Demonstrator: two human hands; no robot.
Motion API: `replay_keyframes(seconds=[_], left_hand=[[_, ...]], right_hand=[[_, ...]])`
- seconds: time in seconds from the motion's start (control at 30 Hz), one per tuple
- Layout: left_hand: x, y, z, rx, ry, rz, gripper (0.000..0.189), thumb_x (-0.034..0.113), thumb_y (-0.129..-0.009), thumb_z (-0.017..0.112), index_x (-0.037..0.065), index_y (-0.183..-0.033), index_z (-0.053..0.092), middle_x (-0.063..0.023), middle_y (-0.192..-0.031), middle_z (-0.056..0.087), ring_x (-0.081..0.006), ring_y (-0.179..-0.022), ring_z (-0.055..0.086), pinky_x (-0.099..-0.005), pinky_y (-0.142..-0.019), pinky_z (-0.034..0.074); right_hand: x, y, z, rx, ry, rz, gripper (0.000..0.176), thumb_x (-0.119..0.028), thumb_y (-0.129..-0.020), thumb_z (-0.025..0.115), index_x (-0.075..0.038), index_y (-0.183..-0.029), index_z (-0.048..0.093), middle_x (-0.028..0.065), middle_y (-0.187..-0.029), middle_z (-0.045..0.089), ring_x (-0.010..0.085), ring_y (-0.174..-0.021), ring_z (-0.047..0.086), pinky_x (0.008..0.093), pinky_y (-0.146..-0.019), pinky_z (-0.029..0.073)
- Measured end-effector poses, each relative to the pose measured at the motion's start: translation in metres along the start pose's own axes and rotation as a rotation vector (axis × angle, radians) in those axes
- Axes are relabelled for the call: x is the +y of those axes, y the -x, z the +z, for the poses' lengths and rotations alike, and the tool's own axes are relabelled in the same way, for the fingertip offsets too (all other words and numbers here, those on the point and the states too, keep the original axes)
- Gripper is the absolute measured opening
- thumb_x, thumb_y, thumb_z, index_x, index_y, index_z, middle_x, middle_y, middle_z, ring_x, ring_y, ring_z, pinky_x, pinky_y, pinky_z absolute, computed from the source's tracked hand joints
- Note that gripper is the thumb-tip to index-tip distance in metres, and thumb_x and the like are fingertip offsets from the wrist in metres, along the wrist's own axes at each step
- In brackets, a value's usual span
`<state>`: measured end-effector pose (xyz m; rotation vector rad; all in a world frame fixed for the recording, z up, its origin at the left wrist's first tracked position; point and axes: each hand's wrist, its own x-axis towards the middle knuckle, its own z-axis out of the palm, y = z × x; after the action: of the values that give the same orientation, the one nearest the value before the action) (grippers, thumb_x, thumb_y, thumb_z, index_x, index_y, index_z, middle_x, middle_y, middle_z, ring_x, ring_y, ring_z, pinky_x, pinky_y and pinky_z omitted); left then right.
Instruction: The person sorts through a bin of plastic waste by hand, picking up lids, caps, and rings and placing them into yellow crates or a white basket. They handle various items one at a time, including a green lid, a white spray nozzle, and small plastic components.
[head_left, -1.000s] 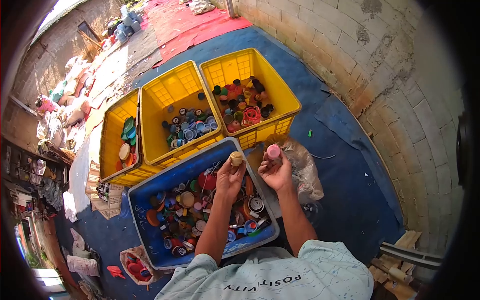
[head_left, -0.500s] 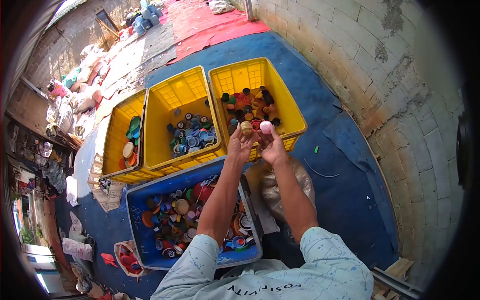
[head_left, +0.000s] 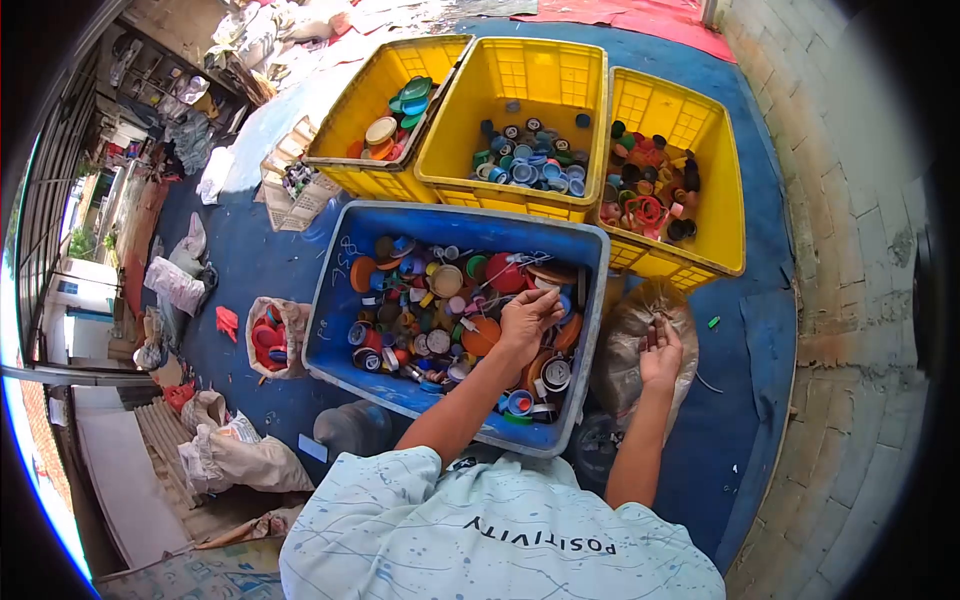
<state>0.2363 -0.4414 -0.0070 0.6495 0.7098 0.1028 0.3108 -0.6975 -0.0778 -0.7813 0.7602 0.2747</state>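
My left hand (head_left: 530,322) is over the right half of a blue crate (head_left: 452,212), close to an orange lid (head_left: 481,336). Its fingers are curled together, and what they hold, if anything, is hidden. My right hand (head_left: 660,355) is palm up with its fingers loosely bent and apart, holding nothing I can see. Behind it is a translucent bulging sack (head_left: 620,362). Mixed plastic caps and lids of many colours fill the blue crate, among them a red lid (head_left: 505,273) and a tan lid (head_left: 446,281).
Beyond the blue crate stand three yellow crates with sorted caps: left (head_left: 345,165), middle (head_left: 510,195) and right (head_left: 700,262). A small sack of red caps (head_left: 268,338) lies to the left. A block wall (head_left: 850,250) runs along the right.
Both hands have moved back from the right yellow crate. The tan cap and pink cap they held are no longer seen in them. My view has turned left and down.
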Motion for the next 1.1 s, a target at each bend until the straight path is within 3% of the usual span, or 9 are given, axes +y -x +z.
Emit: replay_keyframes(seconds=[0.07, 0.27, 0.43, 0.6, 0.67, 0.73, 0.9, 1.0, 1.1], left_hand=[[0.011, 0.015, -0.037, 0.054, -0.037, -0.016, 0.014, 0.012, -0.085, 0.070, 0.004, -0.092, 0.061, -0.0048, -0.083, 0.066, -0.0126, -0.070, 0.066, -0.0220, -0.061, 0.058], [0.070, 0.050, -0.126, 0.140, 0.049, 0.006, 0.014, 0.016, -0.085, 0.069, 0.005, -0.090, 0.061, -0.0032, -0.080, 0.066, -0.0104, -0.067, 0.065, -0.0218, -0.059, 0.057], [0.118, 0.058, -0.199, 0.246, 0.197, 0.068, 0.013, 0.014, -0.086, 0.069, 0.005, -0.090, 0.060, -0.0045, -0.079, 0.066, -0.0121, -0.067, 0.065, -0.0234, -0.060, 0.058], [0.159, 0.060, -0.267, 0.275, 0.335, 0.057, 0.012, 0.012, -0.086, 0.068, 0.004, -0.090, 0.060, -0.0058, -0.081, 0.066, -0.0133, -0.069, 0.066, -0.0245, -0.062, 0.058], [0.172, 0.058, -0.291, 0.282, 0.365, 0.035, 0.010, 0.012, -0.088, 0.066, 0.004, -0.091, 0.061, -0.0052, -0.081, 0.066, -0.0131, -0.071, 0.066, -0.0246, -0.063, 0.058], [0.185, 0.058, -0.310, 0.284, 0.403, 0.005, 0.008, 0.013, -0.089, 0.064, 0.005, -0.092, 0.062, -0.0042, -0.081, 0.066, -0.0125, -0.072, 0.066, -0.0241, -0.065, 0.058], [0.214, 0.059, -0.340, 0.296, 0.380, 0.001, 0.010, 0.011, -0.089, 0.064, 0.004, -0.095, 0.061, -0.0058, -0.084, 0.066, -0.0141, -0.075, 0.066, -0.0270, -0.067, 0.058], [0.221, 0.051, -0.355, 0.314, 0.358, -0.017, 0.009, 0.010, -0.089, 0.063, 0.003, -0.095, 0.061, -0.0066, -0.085, 0.066, -0.0145, -0.076, 0.066, -0.0273, -0.068, 0.058], [0.225, 0.047, -0.360, 0.308, 0.353, -0.016, 0.009, 0.010, -0.090, 0.063, 0.003, -0.095, 0.061, -0.0072, -0.086, 0.066, -0.0148, -0.077, 0.066, -0.0279, -0.070, 0.058]], right_hand=[[0.009, 0.045, 0.019, 0.074, 0.070, -0.099, 0.023, -0.021, -0.087, 0.064, -0.012, -0.107, 0.059, -0.0027, -0.100, 0.063, 0.0092, -0.082, 0.053, 0.0254, -0.070, 0.041], [0.057, 0.112, 0.085, -0.138, 0.533, -0.693, 0.023, -0.010, -0.088, 0.062, -0.001, -0.109, 0.061, 0.0018, -0.101, 0.062, 0.0106, -0.091, 0.057, 0.0238, -0.080, 0.045], [0.132, 0.136, 0.155, -0.307, 0.782, -0.679, 0.020, -0.009, -0.087, 0.064, 0.002, -0.104, 0.064, 0.0049, -0.093, 0.065, 0.0092, -0.084, 0.060, 0.0230, -0.076, 0.047], [0.255, 0.127, 0.203, -0.478, 1.184, -0.617, 0.016, -0.012, -0.085, 0.067, 0.000, -0.095, 0.069, 0.0053, -0.087, 0.068, 0.0085, -0.075, 0.062, 0.0237, -0.068, 0.049], [0.309, 0.106, 0.209, -0.544, 1.299, -0.633, 0.016, -0.014, -0.083, 0.067, -0.002, -0.096, 0.069, 0.0088, -0.084, 0.069, 0.0113, -0.072, 0.064, 0.0263, -0.065, 0.050], [0.347, 0.100, 0.219, -0.594, 1.501, -0.794, 0.017, -0.016, -0.083, 0.067, -0.003, -0.095, 0.070, 0.0125, -0.080, 0.068, 0.0157, -0.070, 0.066, 0.0290, -0.064, 0.051], [0.404, 0.092, 0.238, -0.597, 1.473, -0.573, 0.018, -0.013, -0.080, 0.066, -0.001, -0.093, 0.068, 0.0180, -0.090, 0.068, 0.0316, -0.083, 0.066, 0.0397, -0.075, 0.050], [0.423, 0.080, 0.233, -0.594, 1.522, -0.713, 0.020, -0.014, -0.079, 0.065, -0.001, -0.095, 0.068, 0.0179, -0.089, 0.068, 0.0339, -0.083, 0.065, 0.0404, -0.075, 0.050], [0.431, 0.075, 0.232, -0.625, 1.655, -0.837, 0.028, -0.011, -0.076, 0.066, -0.004, -0.103, 0.065, 0.0179, -0.099, 0.066, 0.0359, -0.096, 0.059, 0.0418, -0.084, 0.047]])
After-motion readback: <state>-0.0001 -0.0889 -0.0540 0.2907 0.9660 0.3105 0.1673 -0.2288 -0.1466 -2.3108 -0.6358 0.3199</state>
